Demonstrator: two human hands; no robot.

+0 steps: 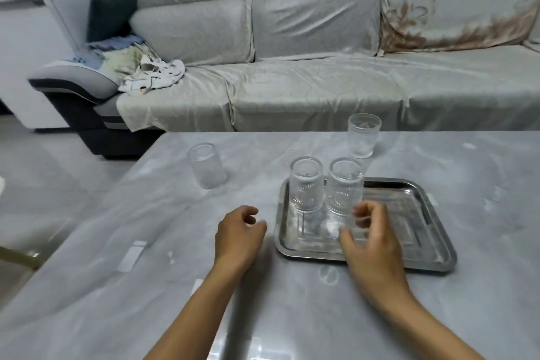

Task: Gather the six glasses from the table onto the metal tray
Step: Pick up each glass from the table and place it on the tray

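Tray (432, 245): 2 ribbed glasses (306, 184), far-left corner.

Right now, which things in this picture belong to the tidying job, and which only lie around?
Job: flat metal tray; two ribbed clear glasses on it; clear glass, table's left; clear glass beyond the tray.

Lying around: grey covered sofa; crumpled white cloth; dark cushion.

Head camera looks forward and down, near the table (175, 242).
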